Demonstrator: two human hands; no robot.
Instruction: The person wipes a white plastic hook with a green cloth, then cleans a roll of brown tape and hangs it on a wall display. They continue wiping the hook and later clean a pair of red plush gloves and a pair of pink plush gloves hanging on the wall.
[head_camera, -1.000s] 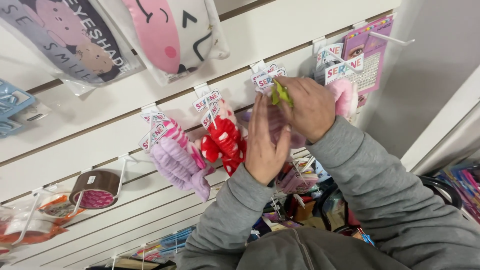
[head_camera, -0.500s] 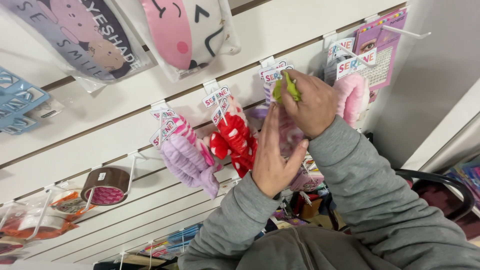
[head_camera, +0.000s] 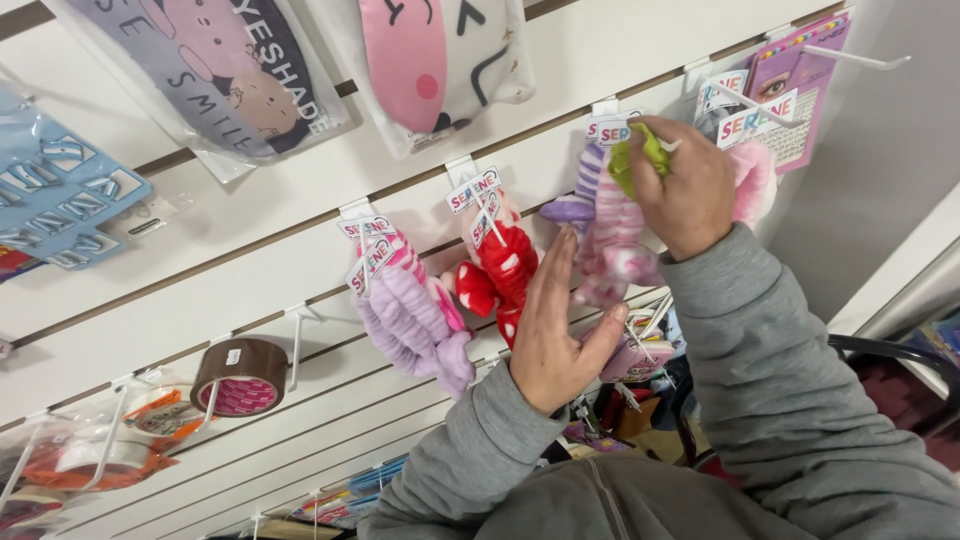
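While right hand pinches green headband, left hand spreads flat.

1. Garment: the person wears a grey sweatshirt-type top of soft, heathered knit fabric, seen at the near edge of the scene.
2. Left sleeve: long, grey, ending at the wrist in a ribbed cuff; loose folds run along the forearm.
3. Right sleeve: same grey fabric, long, with a ribbed cuff at the wrist and deep creases along its length.
4. Front: a seam or zip line runs down the chest at the near centre; which of the two cannot be told.
5. Left hand: bare; no glove, ring or watch shows.
6. Right hand: bare; no glove, ring or watch shows.
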